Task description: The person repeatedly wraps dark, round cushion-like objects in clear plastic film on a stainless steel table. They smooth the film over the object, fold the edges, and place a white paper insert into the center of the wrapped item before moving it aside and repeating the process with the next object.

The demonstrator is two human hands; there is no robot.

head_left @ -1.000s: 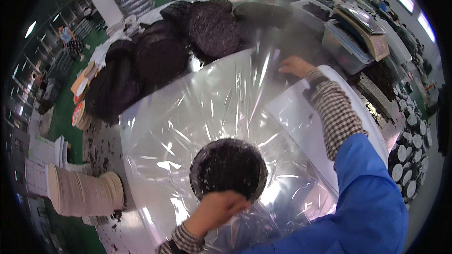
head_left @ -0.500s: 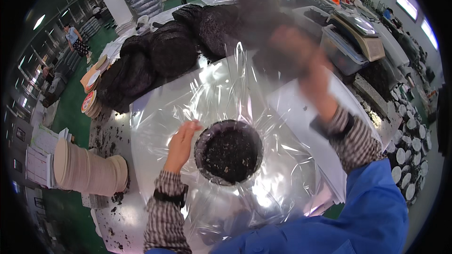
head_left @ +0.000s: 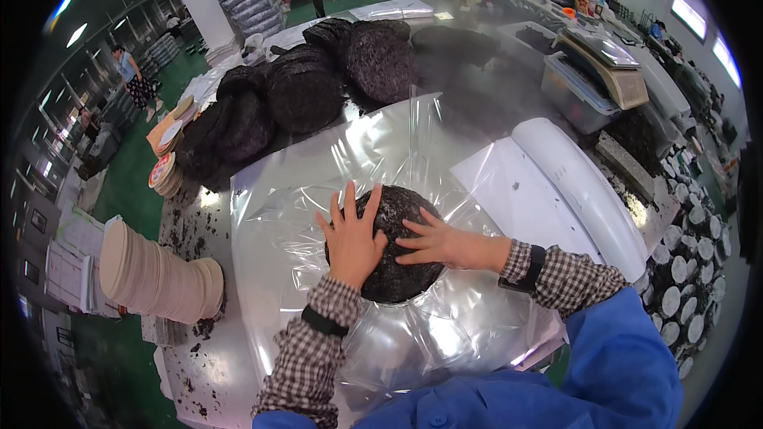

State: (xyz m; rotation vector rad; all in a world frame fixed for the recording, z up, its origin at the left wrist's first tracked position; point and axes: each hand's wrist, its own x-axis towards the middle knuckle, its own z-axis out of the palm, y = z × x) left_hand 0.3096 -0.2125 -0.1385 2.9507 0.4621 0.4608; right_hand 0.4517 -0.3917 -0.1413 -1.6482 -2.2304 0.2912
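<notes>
A dark, round, crumbly-looking cake (head_left: 401, 282), like pressed dried seaweed, lies on clear plastic film (head_left: 294, 191) in front of me. My left hand (head_left: 355, 240) rests on its left part, fingers spread. From the right, my right hand (head_left: 445, 245) lays outstretched fingers on its right side. Neither hand grips anything. The round opening beneath the cake is hidden by it and my hands. Beyond the film, several similar dark cakes (head_left: 306, 91) stand and lean in piles.
A tall stack of pale round discs (head_left: 163, 274) stands at the left. White paper (head_left: 509, 183) with a curled sheet lies on the right. Farther right are a lidded clear plastic bin (head_left: 576, 99) and many white-topped rolls (head_left: 671, 302). A person (head_left: 131, 75) stands in the far left aisle.
My right hand has come down from the upper right, where it was blurred beside something dark. The round opening filled with dark bits is now covered by a cake. My left hand has moved onto it.
</notes>
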